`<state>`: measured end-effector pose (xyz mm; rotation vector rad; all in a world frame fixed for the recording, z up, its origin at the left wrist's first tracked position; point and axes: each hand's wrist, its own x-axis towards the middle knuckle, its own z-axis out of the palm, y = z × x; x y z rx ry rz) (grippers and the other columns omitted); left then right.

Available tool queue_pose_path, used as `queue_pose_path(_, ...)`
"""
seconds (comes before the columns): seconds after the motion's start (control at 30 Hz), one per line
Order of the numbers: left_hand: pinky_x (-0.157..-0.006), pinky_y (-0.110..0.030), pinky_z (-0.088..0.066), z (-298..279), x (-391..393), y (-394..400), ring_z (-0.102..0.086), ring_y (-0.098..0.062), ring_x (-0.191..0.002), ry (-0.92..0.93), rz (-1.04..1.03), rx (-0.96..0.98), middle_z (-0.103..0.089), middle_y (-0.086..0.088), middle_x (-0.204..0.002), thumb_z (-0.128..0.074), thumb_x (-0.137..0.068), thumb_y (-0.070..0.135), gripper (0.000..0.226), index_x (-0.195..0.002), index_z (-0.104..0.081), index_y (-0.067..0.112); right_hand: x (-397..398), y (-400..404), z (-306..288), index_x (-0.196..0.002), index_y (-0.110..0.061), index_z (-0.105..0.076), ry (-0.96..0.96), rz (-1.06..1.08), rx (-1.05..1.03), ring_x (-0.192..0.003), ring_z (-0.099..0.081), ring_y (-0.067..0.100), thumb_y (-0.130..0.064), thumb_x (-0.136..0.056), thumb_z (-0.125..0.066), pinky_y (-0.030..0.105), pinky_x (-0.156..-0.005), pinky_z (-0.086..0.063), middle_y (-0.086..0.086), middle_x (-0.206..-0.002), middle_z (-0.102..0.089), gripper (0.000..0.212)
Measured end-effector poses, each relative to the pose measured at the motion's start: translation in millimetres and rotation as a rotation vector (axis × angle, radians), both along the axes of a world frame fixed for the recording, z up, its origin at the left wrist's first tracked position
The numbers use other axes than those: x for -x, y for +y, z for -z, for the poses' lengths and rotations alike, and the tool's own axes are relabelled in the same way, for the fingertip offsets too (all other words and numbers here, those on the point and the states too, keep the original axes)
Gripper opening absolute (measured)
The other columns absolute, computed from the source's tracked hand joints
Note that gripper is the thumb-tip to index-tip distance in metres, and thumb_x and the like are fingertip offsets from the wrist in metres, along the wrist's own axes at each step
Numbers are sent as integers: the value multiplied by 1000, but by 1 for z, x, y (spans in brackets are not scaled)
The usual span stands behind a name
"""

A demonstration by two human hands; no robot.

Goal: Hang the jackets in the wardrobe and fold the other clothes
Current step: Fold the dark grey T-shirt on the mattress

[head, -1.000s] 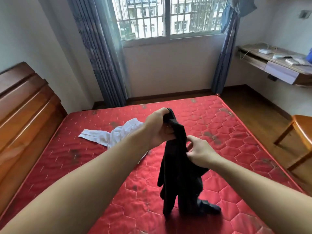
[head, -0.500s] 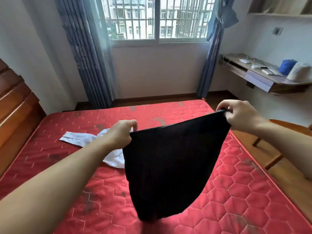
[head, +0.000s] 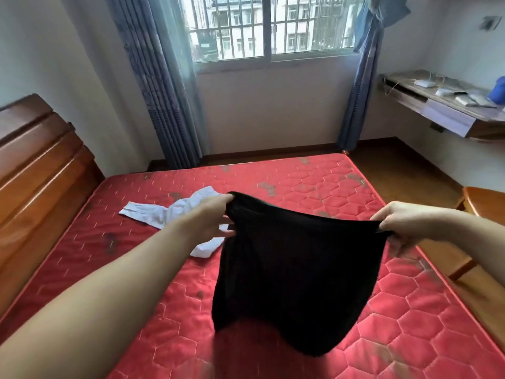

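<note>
A black garment [head: 295,274] hangs spread out above the red mattress [head: 382,310], held by its top edge. My left hand [head: 210,217] pinches the left corner of that edge. My right hand [head: 401,222] grips the right corner. The lower hem of the cloth hangs loose just over the mattress. A crumpled white shirt [head: 169,214] lies on the mattress behind my left hand, partly hidden by my arm and the black cloth.
A wooden headboard [head: 35,170] runs along the left. A wooden chair [head: 483,206] stands on the floor at the right. A wall desk [head: 442,108] with small items is at the far right. Curtains [head: 164,86] frame the window.
The bunched black garment was pulled open between my two hands, which moved apart. Since half a second ago both hands have lowered the spread cloth toward the mattress.
</note>
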<state>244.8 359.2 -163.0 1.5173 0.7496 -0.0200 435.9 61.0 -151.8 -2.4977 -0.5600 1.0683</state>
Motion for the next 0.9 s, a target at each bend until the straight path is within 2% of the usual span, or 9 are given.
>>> queue_pose_path(0.13, -72, -33, -53, -8, -26, -62, -64, -17, -77, -37, -124, -13, -68, -4, -83, -54, -96, 24, 17, -89, -67, 17, -13, -42, 0, -80, -7, -72, -42, -19, -4, -60, -70, 23, -6, -87, -50, 30, -55, -54, 9, -68, -72, 23)
queue_pose_path(0.23, -74, -33, -56, -25, -39, -101, -69, -19, -81, -23, -6, -167, -73, -3, -83, -63, -92, 25, 12, -86, -71, 19, -6, -60, 15, -69, -13, -68, -337, -173, 223, -54, -66, 16, -40, -78, -68, 23, -51, -50, 0, -64, -71, 28)
queue_pose_path(0.3, -68, -29, -53, -37, -41, -116, -67, -16, -75, 33, 138, -361, -70, 0, -76, -71, -84, 23, 4, -81, -71, 20, 2, -65, 30, -70, -17, -58, -549, -224, 291, -67, -63, 18, -52, -80, -63, 24, -61, -46, -5, -75, -67, 38)
queue_pose_path(0.43, -60, -35, -53, -56, -32, -124, -61, -18, -67, 267, 382, -838, -64, -1, -71, -64, -66, 13, 20, -74, -66, 32, -15, -81, 14, -87, -21, -62, -755, -86, 171, -93, -64, 26, -40, -89, -55, 31, -72, -46, 3, -102, -68, 21)
queue_pose_path(0.53, -60, -30, -50, -65, -33, -137, -60, -17, -67, 191, 352, -753, -63, -3, -73, -59, -73, -1, 27, -76, -66, 25, -13, -79, 9, -76, -23, -69, -670, -200, -23, -74, -62, 16, -42, -85, -63, 26, -64, -47, -3, -85, -69, 22)
queue_pose_path(0.63, -60, -24, -49, -75, -47, -162, -58, -15, -65, 49, 352, -671, -61, -1, -72, -59, -78, -7, 30, -76, -64, 23, 39, -45, 21, -101, -33, -64, -236, -367, -431, -87, -62, 3, -38, -79, -74, 20, -74, -51, -16, -99, -64, 24)
queue_pose_path(0.7, -59, -21, -49, -81, -53, -172, -59, -15, -65, -4, 348, -673, -62, -2, -73, -61, -79, -5, 28, -77, -65, 23, 68, -19, 33, -96, -37, -61, -113, -317, -603, -84, -61, 0, -23, -79, -71, 13, -71, -49, -18, -91, -63, 24)
queue_pose_path(0.8, -64, -28, -50, -87, -49, -166, -61, -20, -68, -19, 331, -661, -64, -7, -76, -62, -79, -4, 26, -75, -66, 22, 70, -2, 55, -69, -29, -59, -263, -188, -650, -71, -64, 14, -17, -79, -55, 25, -61, -52, -10, -71, -65, 16)
queue_pose_path(0.9, -68, -36, -47, -91, -35, -144, -60, -23, -69, -17, 242, -642, -63, -10, -74, -63, -80, -2, 25, -72, -67, 21, 42, -11, 76, -80, -22, -63, -488, -200, -399, -81, -66, 25, -21, -79, -52, 36, -64, -52, -5, -82, -63, 11)
